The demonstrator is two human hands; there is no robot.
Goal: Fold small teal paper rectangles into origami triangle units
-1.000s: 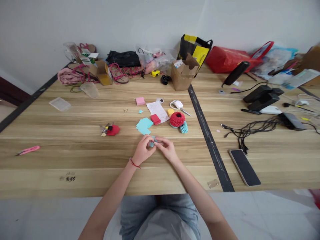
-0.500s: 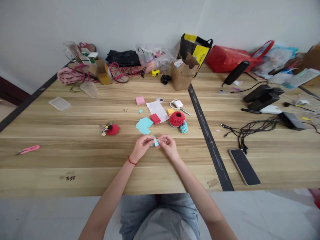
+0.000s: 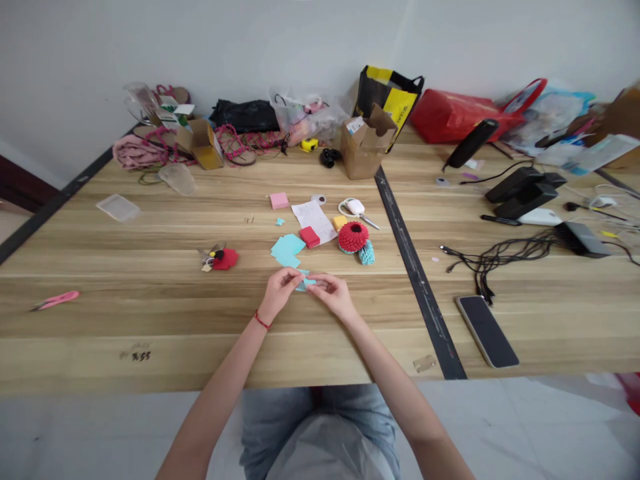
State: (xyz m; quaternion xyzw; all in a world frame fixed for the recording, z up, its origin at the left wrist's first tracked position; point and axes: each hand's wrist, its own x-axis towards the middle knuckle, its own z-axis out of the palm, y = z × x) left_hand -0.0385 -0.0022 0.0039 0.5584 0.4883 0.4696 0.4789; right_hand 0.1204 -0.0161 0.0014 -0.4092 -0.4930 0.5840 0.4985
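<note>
Near the front middle of the table, my left hand [image 3: 280, 291] pinches a small light blue piece of paper [image 3: 307, 283] between thumb and fingertips. My right hand [image 3: 334, 295] grips the same paper from the other side, its fingers closed. Fingertips hide part of the piece, so its folds are hard to make out. Just beyond the hands lies a spread of light blue paper sheets [image 3: 287, 251]. A red paper block [image 3: 310, 237] rests on a written white sheet [image 3: 309, 217]. To its right sits a red and blue folded-paper model [image 3: 353, 237].
Scissors [image 3: 369, 221], a yellow paper block [image 3: 339, 223] and a pink block [image 3: 279, 201] lie farther back. Red paper pieces [image 3: 225, 259] and pink snips [image 3: 56, 301] are at left. Right of a black strip [image 3: 415, 273] are a phone [image 3: 487, 331] and cables [image 3: 500, 257].
The light blue paper has turned between my fingers and shows a different shape. My right fingertips have shifted slightly on it, and both hands stay in nearly the same place.
</note>
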